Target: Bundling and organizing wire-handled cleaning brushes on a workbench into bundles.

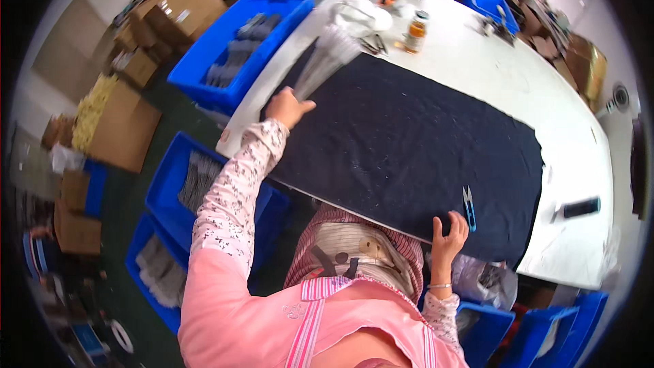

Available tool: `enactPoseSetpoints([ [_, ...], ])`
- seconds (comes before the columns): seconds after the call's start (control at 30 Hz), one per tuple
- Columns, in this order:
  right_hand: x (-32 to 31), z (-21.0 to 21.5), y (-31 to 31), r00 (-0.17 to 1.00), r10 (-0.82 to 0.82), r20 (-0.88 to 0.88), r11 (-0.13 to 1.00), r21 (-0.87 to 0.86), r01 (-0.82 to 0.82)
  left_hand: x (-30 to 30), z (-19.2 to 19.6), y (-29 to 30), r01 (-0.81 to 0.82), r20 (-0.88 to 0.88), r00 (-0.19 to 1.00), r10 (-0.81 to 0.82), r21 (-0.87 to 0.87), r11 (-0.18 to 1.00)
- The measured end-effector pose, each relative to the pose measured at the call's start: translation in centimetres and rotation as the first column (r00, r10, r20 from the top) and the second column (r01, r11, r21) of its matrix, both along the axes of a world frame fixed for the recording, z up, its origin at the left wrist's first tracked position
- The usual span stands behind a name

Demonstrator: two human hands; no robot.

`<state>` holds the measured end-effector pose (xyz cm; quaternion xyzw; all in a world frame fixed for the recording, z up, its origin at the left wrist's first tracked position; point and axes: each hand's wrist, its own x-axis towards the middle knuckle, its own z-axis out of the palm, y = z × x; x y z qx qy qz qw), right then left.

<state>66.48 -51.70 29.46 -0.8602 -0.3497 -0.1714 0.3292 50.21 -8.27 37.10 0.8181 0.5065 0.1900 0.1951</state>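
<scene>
My left hand (pixel 289 108) is closed round the narrow end of a long pale grey thing (pixel 323 60), raised over the far left corner of the dark cloth. It widens away from my fist and is smeared by motion, so I cannot tell its kind. The dark navy cloth (pixel 402 143) covers much of the white table (pixel 572 163). At the near edge of the cloth, my right hand (pixel 448 240) is open with its fingers apart, holding nothing. Just beyond those fingers lies a pair of thread snips (pixel 469 210) with a blue handle.
A glass jar of amber liquid (pixel 416 31) and a white crumpled bag (pixel 361 17) stand at the back. A black-handled tool (pixel 580 207) lies at right. Blue bins (pixel 178 76) with grey knitted pieces flank the table's left side. A clear plastic bag (pixel 485 281) hangs near my right wrist.
</scene>
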Motion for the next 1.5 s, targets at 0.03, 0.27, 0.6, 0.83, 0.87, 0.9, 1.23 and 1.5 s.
enactPoseSetpoints([
  [0.03,0.4,0.5,-0.7,0.997,-0.029,0.070,0.998,-0.045,0.032,1.7,0.5,1.6,-0.001,-0.061,0.998,0.003,0.023,1.000],
  [0.27,2.9,7.4,0.5,0.994,-0.040,0.106,0.996,-0.077,0.048,5.5,0.9,2.8,0.007,-0.334,0.940,0.074,0.235,0.972],
  [0.6,5.3,16.2,0.4,0.958,-0.192,0.214,0.978,-0.034,0.203,9.3,7.6,7.3,-0.081,-0.390,0.896,0.213,0.328,0.941],
  [0.83,5.6,15.6,1.7,0.957,-0.176,0.228,0.981,-0.038,0.190,7.7,6.4,11.4,-0.056,-0.389,0.901,0.189,0.329,0.943],
  [0.87,5.6,15.6,2.0,0.955,-0.181,0.235,0.980,-0.039,0.196,7.4,5.9,12.9,-0.016,-0.389,0.908,0.154,0.337,0.942],
  [0.9,5.6,15.4,1.6,0.953,-0.192,0.235,0.977,-0.049,0.209,7.6,7.1,10.8,0.044,-0.377,0.924,0.061,0.265,0.963],
  [1.23,5.2,15.5,1.7,0.957,-0.183,0.223,0.976,-0.074,0.204,8.4,15.3,6.7,0.295,-0.058,0.946,-0.319,0.563,0.772],
  [1.5,-3.6,16.0,-2.9,0.959,-0.157,0.234,0.943,0.325,0.075,8.8,23.7,-19.8,0.881,0.402,0.446,-0.800,-0.041,0.470],
])
